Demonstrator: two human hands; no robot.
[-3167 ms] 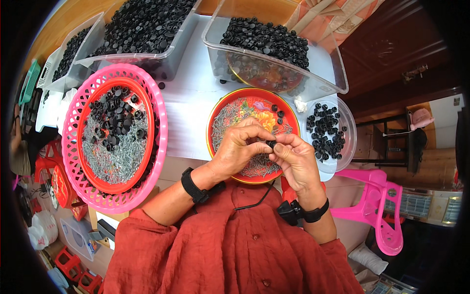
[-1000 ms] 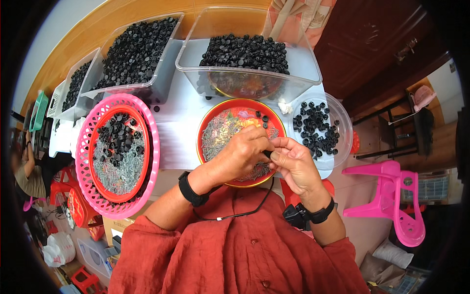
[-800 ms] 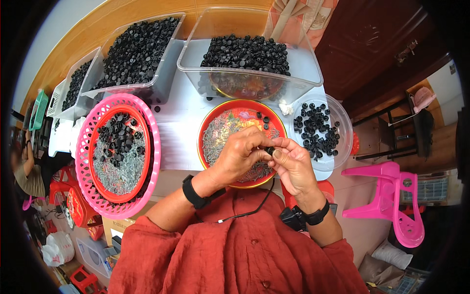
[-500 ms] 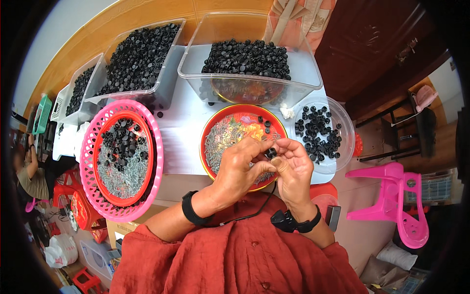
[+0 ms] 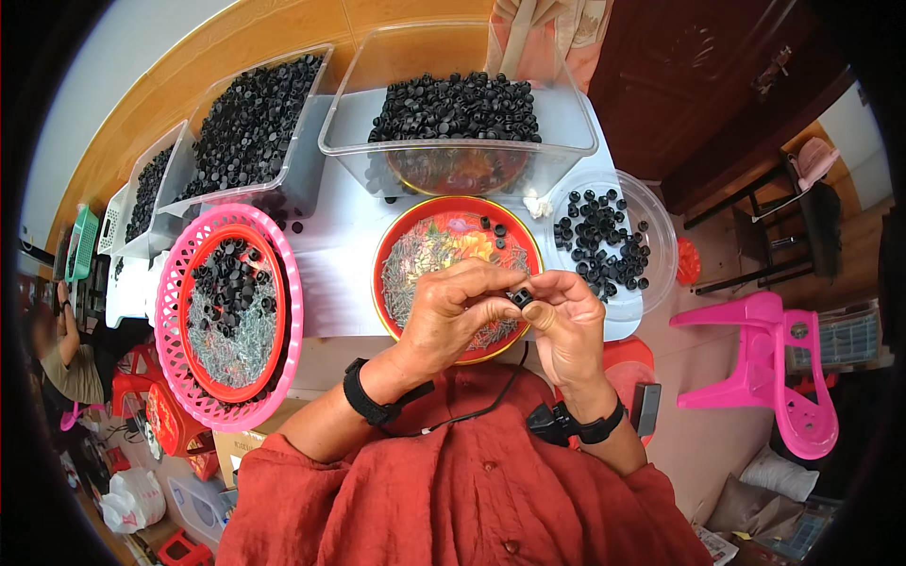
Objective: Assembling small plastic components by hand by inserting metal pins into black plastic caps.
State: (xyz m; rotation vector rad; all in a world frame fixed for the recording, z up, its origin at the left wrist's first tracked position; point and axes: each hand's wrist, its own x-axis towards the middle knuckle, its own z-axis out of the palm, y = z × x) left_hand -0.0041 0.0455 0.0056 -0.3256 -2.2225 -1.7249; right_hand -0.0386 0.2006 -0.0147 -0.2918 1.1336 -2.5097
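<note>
Above the near side of a red round tray (image 5: 385, 325) with a gold rim, my two hands meet on a small black plastic cap (image 5: 520, 297). My left hand (image 5: 453, 307) pinches it between thumb and fingertips. My right hand (image 5: 569, 330) grips it from the other side, thumb below and fingers curled over. Whether a screw sits inside the cap is too small to tell. Many thin metal screws (image 5: 408, 269) lie in the tray, along with a few loose black caps (image 5: 499, 229) near its far right side.
A clear round dish (image 5: 663, 255) of black caps stands to the right. Clear bins (image 5: 566, 146) of black pieces line the back. At left, a pink basket (image 5: 294, 330) surrounds a red one with screws and caps. A pink stool (image 5: 755, 321) stands right; a person (image 5: 75, 363) sits far left.
The view has shifted slightly, moving the table's contents a little left. Both hands still hold the cap, which has turned a little between the fingertips.
</note>
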